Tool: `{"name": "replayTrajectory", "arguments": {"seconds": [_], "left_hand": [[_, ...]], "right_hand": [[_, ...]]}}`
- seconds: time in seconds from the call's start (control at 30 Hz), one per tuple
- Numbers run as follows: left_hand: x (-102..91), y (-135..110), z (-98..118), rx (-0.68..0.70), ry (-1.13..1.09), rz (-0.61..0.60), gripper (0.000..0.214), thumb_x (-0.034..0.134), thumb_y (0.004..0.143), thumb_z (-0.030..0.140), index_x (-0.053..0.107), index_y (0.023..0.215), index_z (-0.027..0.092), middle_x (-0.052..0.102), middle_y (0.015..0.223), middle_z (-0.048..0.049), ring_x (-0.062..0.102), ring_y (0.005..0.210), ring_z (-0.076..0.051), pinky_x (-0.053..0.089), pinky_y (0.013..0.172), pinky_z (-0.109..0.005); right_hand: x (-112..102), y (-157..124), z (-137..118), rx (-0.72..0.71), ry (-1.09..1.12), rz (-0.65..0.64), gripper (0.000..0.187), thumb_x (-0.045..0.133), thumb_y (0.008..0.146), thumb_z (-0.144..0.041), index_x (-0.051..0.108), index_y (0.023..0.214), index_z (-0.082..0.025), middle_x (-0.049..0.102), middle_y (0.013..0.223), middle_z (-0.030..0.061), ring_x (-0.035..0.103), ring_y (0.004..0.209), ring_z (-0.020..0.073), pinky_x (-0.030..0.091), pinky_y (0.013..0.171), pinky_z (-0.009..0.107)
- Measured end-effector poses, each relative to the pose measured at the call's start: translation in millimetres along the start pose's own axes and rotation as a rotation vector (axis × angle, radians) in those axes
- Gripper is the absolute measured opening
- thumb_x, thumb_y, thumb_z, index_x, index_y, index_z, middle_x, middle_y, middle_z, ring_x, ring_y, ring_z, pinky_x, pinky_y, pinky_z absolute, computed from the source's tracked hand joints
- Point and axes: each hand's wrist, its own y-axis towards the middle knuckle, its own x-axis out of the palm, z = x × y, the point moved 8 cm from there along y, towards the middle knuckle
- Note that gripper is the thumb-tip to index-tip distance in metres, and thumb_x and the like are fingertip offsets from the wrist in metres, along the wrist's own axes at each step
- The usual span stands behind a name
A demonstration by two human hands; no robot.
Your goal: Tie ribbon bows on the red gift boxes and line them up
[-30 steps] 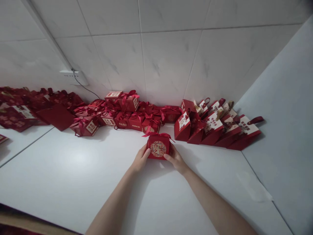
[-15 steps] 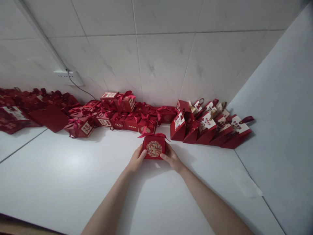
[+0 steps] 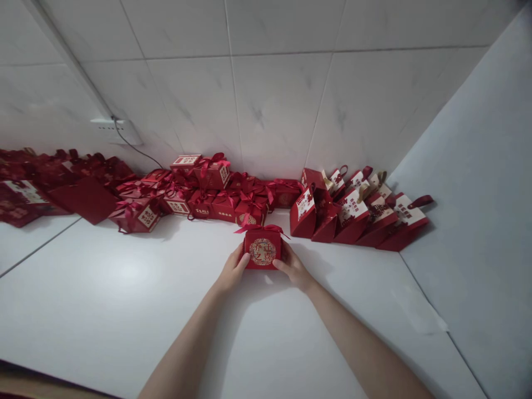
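Between my two hands is a red gift box [image 3: 262,250] with a round gold emblem on its near face and a red ribbon bow on top. My left hand [image 3: 235,267] grips its left side, thumb on the front edge. On the right side my right hand [image 3: 292,267] holds it the same way. The fingers behind the box are partly hidden. Just behind it sits another red ribboned box [image 3: 251,210], at the front of a pile of similar boxes [image 3: 211,176].
To the right stand several slanted red boxes with strap loops [image 3: 351,219]. More red boxes [image 3: 87,188] crowd the left. A socket strip [image 3: 116,131] with a cable is on the tiled wall [image 3: 274,105]. The white table [image 3: 124,310] meets a pale panel [image 3: 477,210] at right.
Almost nothing differs. Both hands keep the same hold on the gift box, and the view has shifted very slightly.
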Motion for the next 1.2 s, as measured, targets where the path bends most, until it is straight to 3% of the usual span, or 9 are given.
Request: {"name": "replayTrajectory", "arguments": {"seconds": [0.13,0.2,0.3,0.4,0.53,0.73,0.97,1.07,1.2], "left_hand": [[2.2,-2.4,6.4,0.105,-0.158,-0.062,0.077,0.045,0.089,0.064,0.037,0.149,0.015,0.039,0.153,-0.0133,0.036,0.140,-0.034,0.029,0.116,-0.044],[6.1,-4.6,6.9,0.137,-0.237,-0.092,0.083,0.042,0.087,0.069,0.031,0.151,0.018,0.032,0.156,-0.0123,0.032,0.142,-0.035,0.030,0.116,-0.046],[16.1,-8.4,3.3,0.123,-0.197,-0.112,0.077,0.047,0.088,0.064,0.034,0.150,0.020,0.034,0.155,-0.0121,0.031,0.143,-0.035,0.024,0.119,-0.049],[28.9,-12.9,5.4,0.101,-0.159,-0.161,0.067,0.045,0.092,0.057,0.039,0.148,0.020,0.037,0.154,-0.0111,0.030,0.144,-0.034,0.019,0.121,-0.050],[38.8,-15.3,15.8,0.087,-0.180,-0.233,0.066,0.054,0.090,0.052,0.042,0.146,0.021,0.044,0.150,-0.0111,0.034,0.141,-0.036,0.026,0.119,-0.052],[31.3,-9.8,12.0,0.013,-0.233,-0.159,0.069,0.062,0.086,0.041,0.037,0.148,0.024,0.043,0.150,-0.0085,0.039,0.138,-0.036,0.035,0.114,-0.055],[28.7,-14.5,3.9,-0.022,-0.220,-0.208,0.068,0.055,0.088,0.054,0.042,0.146,0.019,0.040,0.152,-0.0083,0.031,0.143,-0.035,0.028,0.119,-0.048],[24.8,-9.1,-4.8,-0.066,-0.195,-0.131,0.059,0.047,0.093,0.053,0.049,0.141,0.018,0.045,0.149,-0.0086,0.037,0.140,-0.034,0.029,0.118,-0.047],[4.4,-1.8,-16.7,-0.135,-0.136,0.130,0.063,0.045,0.091,0.060,0.054,0.133,0.013,0.057,0.137,-0.0136,0.046,0.133,-0.035,0.034,0.113,-0.050]], "right_hand": [[-10.2,-1.7,10.7,0.037,0.038,0.052,0.061,0.075,0.077,-0.044,0.054,0.131,-0.026,0.058,0.138,0.0063,0.050,0.130,0.0276,0.034,0.114,0.047],[-18.4,-2.0,21.4,0.109,0.125,0.099,0.055,0.066,0.081,-0.056,0.059,0.126,-0.024,0.064,0.131,0.0069,0.054,0.126,0.0285,0.037,0.112,0.049],[-22.3,-0.6,34.2,0.230,0.279,0.102,0.059,0.047,0.087,-0.069,0.061,0.125,-0.026,0.066,0.128,0.0057,0.056,0.125,0.0290,0.045,0.104,0.052],[-23.4,2.4,34.2,0.243,0.306,0.127,0.054,0.047,0.089,-0.066,0.061,0.126,-0.030,0.063,0.132,0.0010,0.052,0.130,0.0262,0.046,0.105,0.048],[-23.3,3.3,31.9,0.222,0.290,0.206,0.052,0.049,0.089,-0.062,0.062,0.126,-0.027,0.062,0.134,0.0002,0.048,0.134,0.0254,0.042,0.109,0.046],[-15.3,5.3,28.4,0.180,0.289,0.125,0.050,0.053,0.088,-0.060,0.060,0.127,-0.029,0.062,0.133,-0.0005,0.051,0.131,0.0259,0.048,0.103,0.046],[-22.9,-0.4,21.4,0.174,0.251,0.167,0.043,0.056,0.088,-0.057,0.062,0.120,-0.029,0.068,0.125,0.0015,0.059,0.121,0.0269,0.048,0.101,0.046],[-26.4,-2.5,17.7,0.171,0.210,0.130,0.038,0.058,0.087,-0.052,0.065,0.115,-0.027,0.069,0.121,0.0038,0.062,0.117,0.0284,0.048,0.100,0.047],[-31.0,1.3,15.6,0.112,0.203,0.113,0.039,0.067,0.080,-0.047,0.066,0.114,-0.026,0.067,0.125,0.0047,0.059,0.120,0.0294,0.043,0.105,0.048]]}}
